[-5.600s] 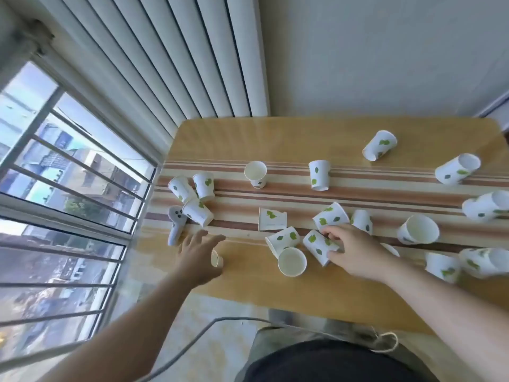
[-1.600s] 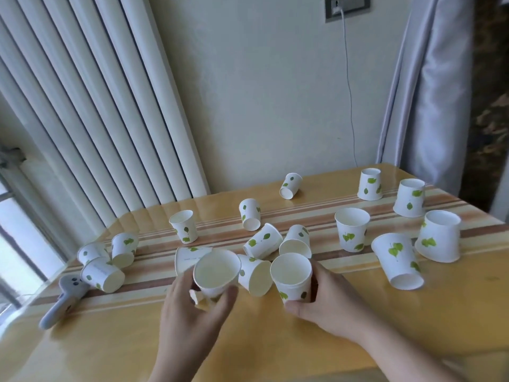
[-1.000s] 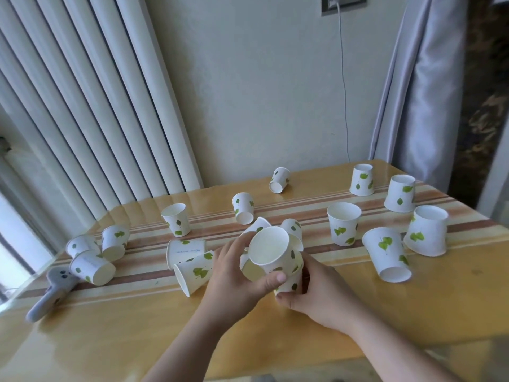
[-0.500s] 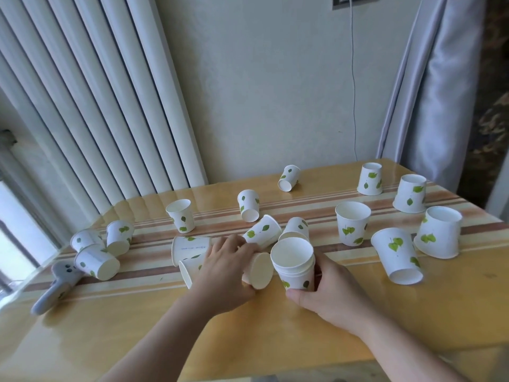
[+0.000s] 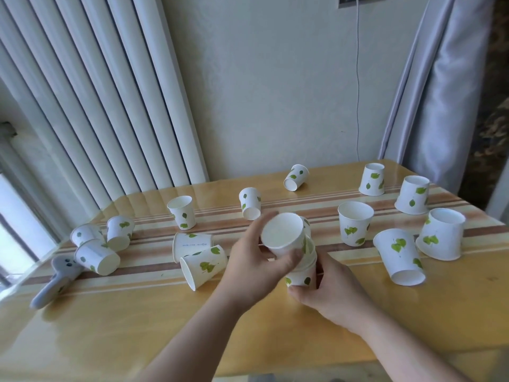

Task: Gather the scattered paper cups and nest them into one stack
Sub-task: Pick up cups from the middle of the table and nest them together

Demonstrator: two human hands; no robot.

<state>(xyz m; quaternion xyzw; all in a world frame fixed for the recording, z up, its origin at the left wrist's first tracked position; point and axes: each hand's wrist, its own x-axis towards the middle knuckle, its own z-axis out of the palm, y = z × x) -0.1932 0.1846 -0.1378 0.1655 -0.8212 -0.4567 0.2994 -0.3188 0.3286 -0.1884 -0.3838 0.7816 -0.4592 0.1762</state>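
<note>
White paper cups with green leaves lie scattered over the wooden table (image 5: 137, 321). My right hand (image 5: 327, 288) grips the base of a small stack of nested cups (image 5: 303, 274) standing near the table's middle. My left hand (image 5: 253, 268) holds a single cup (image 5: 282, 234), mouth toward me, tilted just above the stack's top. Two cups (image 5: 202, 261) lie on their sides just left of my left hand. Upright and upturned cups (image 5: 354, 226) stand to the right; several more lie toward the back and at the far left (image 5: 96, 256).
A grey handheld device (image 5: 53, 281) lies at the table's left edge near the window. White vertical blinds hang behind on the left, a grey curtain (image 5: 446, 86) on the right, and a cable runs down the wall. The table's front edge is close to my body.
My left hand picked a lying cup from beside the stack and raised it over the stack's top. My right hand stayed on the stack's base.
</note>
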